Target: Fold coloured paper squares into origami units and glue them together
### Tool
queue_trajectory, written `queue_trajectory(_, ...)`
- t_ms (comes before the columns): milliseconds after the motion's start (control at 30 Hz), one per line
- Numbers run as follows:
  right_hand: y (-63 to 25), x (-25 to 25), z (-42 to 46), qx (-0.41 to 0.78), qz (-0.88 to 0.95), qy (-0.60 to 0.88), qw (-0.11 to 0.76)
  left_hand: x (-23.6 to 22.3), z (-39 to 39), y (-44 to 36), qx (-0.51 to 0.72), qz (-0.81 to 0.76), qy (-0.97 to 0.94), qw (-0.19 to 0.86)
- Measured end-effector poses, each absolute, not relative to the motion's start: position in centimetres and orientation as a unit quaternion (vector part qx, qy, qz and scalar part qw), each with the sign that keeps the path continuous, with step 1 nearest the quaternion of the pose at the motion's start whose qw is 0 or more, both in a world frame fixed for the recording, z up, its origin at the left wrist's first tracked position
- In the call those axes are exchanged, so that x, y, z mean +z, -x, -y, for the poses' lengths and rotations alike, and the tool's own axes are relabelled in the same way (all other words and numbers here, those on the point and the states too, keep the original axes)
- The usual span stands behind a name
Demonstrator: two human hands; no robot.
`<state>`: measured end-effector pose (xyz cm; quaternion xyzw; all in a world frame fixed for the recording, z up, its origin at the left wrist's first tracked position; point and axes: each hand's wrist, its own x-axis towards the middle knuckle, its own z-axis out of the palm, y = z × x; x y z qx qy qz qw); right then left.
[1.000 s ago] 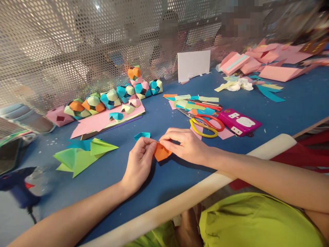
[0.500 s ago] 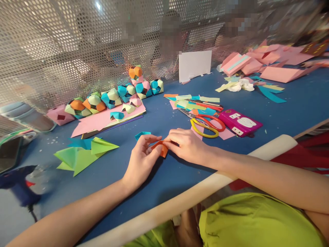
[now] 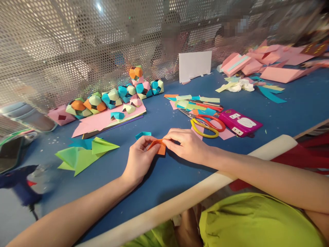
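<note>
A small folded piece of orange paper [image 3: 161,149] is held between my two hands, over the blue table. My left hand [image 3: 140,157] pinches its left side between thumb and fingers. At its right corner, my right hand [image 3: 185,145] grips the edge with thumb and fingertips together. Just beyond my left fingers lies a small folded blue paper piece [image 3: 143,134]. Green folded paper [image 3: 84,156] rests to the left of my left hand. Scissors with red and yellow handles [image 3: 207,127] lie past my right hand, partly on paper strips.
Several coloured paper balls [image 3: 110,98] line the perforated metal screen [image 3: 64,44]. A glue gun [image 3: 19,185] and a tumbler [image 3: 28,115] stand at left. A purple power socket [image 3: 240,122] sits at right, near pink paper [image 3: 280,73]. A long white roll [image 3: 164,202] runs along the front edge.
My left fingers have shifted slightly left on the orange paper, and more of its folded face shows. My right hand stays nearly in place at its corner.
</note>
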<state>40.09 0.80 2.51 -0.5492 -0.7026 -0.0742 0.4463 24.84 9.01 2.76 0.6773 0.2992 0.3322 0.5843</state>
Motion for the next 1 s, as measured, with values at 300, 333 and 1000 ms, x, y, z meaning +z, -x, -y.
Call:
queue_trajectory(300, -40.18, 2.57, -0.75, -0.061, 0.712, 0.543, 0.441, 2.75, -8.63, -24.84, 0.325, -0.297, -0.645, 0.625)
queue_trajectory(333, -40.15, 2.58, -0.76, -0.054, 0.711, 0.544, 0.442, 2.71, -8.61, -24.82, 0.326, -0.297, -0.636, 0.632)
queue_trajectory(1000, -39.92, 2.39, -0.82, -0.065, 0.707, 0.544, 0.447, 3.46, -8.49, -24.38, 0.307, -0.302, -0.731, 0.529)
